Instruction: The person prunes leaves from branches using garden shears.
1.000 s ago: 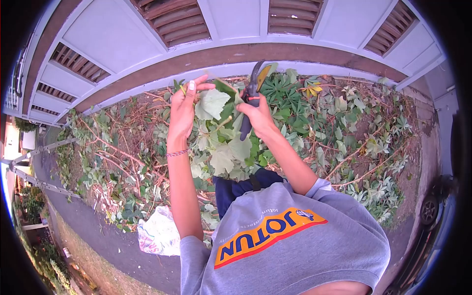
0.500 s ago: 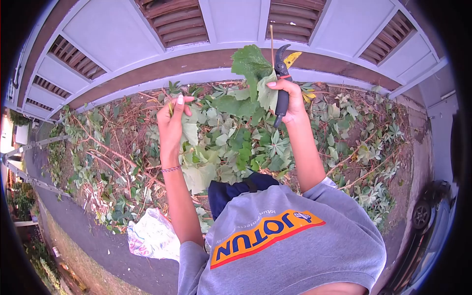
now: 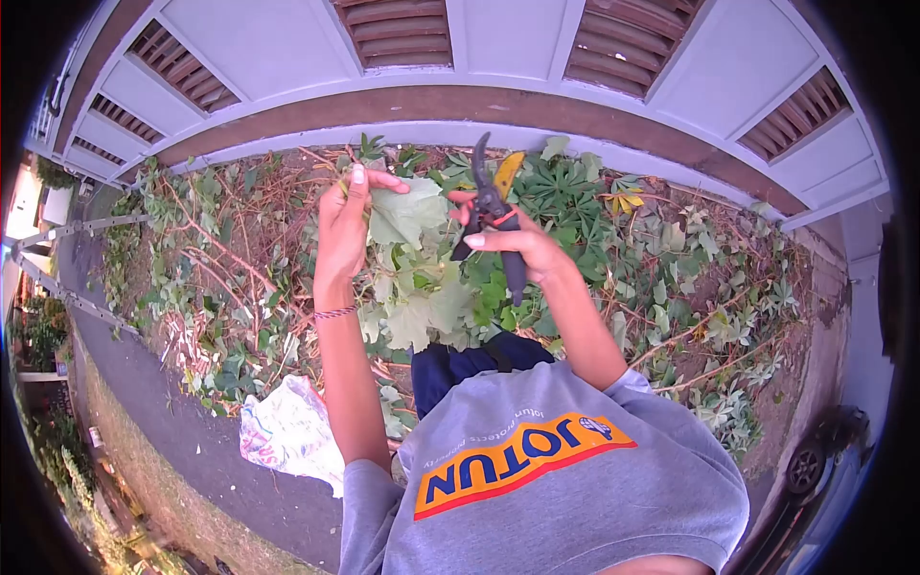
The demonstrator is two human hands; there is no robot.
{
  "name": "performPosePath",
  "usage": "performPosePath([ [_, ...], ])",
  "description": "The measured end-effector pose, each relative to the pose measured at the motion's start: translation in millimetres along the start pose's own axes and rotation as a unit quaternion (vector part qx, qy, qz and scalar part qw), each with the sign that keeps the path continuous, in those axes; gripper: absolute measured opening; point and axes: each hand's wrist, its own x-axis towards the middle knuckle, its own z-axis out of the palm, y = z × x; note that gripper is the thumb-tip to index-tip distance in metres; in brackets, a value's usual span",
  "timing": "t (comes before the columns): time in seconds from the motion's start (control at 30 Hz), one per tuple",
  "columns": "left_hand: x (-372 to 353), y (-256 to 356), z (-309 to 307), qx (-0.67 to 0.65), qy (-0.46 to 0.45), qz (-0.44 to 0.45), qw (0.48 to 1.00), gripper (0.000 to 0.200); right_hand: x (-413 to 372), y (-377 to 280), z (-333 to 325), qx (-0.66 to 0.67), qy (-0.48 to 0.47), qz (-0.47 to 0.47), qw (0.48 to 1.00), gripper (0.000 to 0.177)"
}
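Note:
My left hand [image 3: 347, 222] is closed, thumb and fingers pinching a leafy stem. A broad pale-green leaf [image 3: 410, 213] hangs beside its fingertips, between the two hands. My right hand [image 3: 527, 244] grips a pair of pruning shears [image 3: 491, 196] with black handles. Their blades, one dark and one yellow, stand apart and point toward the wall. Both hands are held above a bed of cut leaves, and larger pale leaves [image 3: 422, 311] lie below them.
A pale wall [image 3: 402, 139] with brown louvred vents runs along the far side. Dry branches [image 3: 225, 278] cover the ground at left. A white plastic bag [image 3: 292, 436] lies on the asphalt, near a metal ladder [image 3: 72, 297]. A car [image 3: 815, 470] stands at lower right.
My right hand has let go of the long-stemmed leaf it held with the shears. It has come left, nearer my left hand, with the shears turned. The left hand keeps its pinch.

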Motion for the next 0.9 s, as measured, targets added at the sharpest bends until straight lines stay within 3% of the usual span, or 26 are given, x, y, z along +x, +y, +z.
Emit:
performPosePath([
  [0.1,2.5,8.5,8.4,0.007,-0.068,-0.016,0.998,0.047,13.2,1.3,28.7,0.044,-0.08,-0.035,0.995,0.039],
  [0.17,2.2,9.9,8.5,0.02,-0.111,-0.062,0.992,0.046,19.6,-5.6,35.3,0.015,-0.05,-0.038,0.998,0.036],
  [0.23,2.4,5.4,5.1,0.021,-0.119,-0.039,0.992,0.042,24.5,-8.2,32.3,-0.014,-0.024,-0.036,0.999,0.033],
  [0.3,1.5,5.5,1.2,0.215,-0.085,0.103,0.967,0.037,28.0,-11.5,22.1,0.003,0.007,0.002,1.0,0.036],
  [0.33,-0.7,6.8,0.3,0.214,-0.079,0.105,0.968,0.037,25.2,-14.2,22.0,0.051,0.02,-0.019,0.998,0.033],
  [0.4,-8.4,10.6,-0.2,0.14,-0.039,0.0,0.989,0.034,21.7,-23.5,18.5,0.056,0.039,-0.053,0.996,0.032],
  [0.5,-15.3,24.0,-7.7,0.125,-0.024,-0.048,0.991,0.038,17.8,-44.3,11.5,0.046,0.072,-0.098,0.992,0.028],
  [0.63,-17.0,29.8,-17.3,0.104,-0.025,-0.022,0.994,0.038,24.6,-73.3,-18.0,-0.06,0.112,-0.15,0.981,0.029],
  [0.7,-18.2,30.5,-16.1,0.056,-0.013,-0.015,0.998,0.037,39.5,-82.0,-45.4,-0.191,0.204,-0.089,0.956,0.035],
  [0.73,-19.0,29.9,-15.7,-0.014,-0.02,0.016,1.0,0.036,38.5,-75.8,-51.8,-0.19,0.205,-0.087,0.956,0.035],
  [0.77,-18.3,31.3,-16.0,-0.083,-0.027,0.05,0.995,0.036,40.6,-69.8,-57.7,-0.4,0.304,-0.138,0.854,0.037],
  [0.8,-22.2,36.9,-12.1,-0.122,-0.018,0.041,0.992,0.034,46.5,-68.1,-60.8,-0.582,0.384,-0.185,0.693,0.04],
  [0.83,-21.3,37.5,-14.3,-0.12,-0.017,0.051,0.991,0.034,39.5,-63.2,-54.4,-0.572,0.399,-0.185,0.692,0.044],
  [0.9,-20.1,31.9,-17.6,-0.12,-0.042,0.055,0.99,0.028,29.7,-45.7,-52.3,-0.579,0.322,-0.198,0.723,0.054],
])
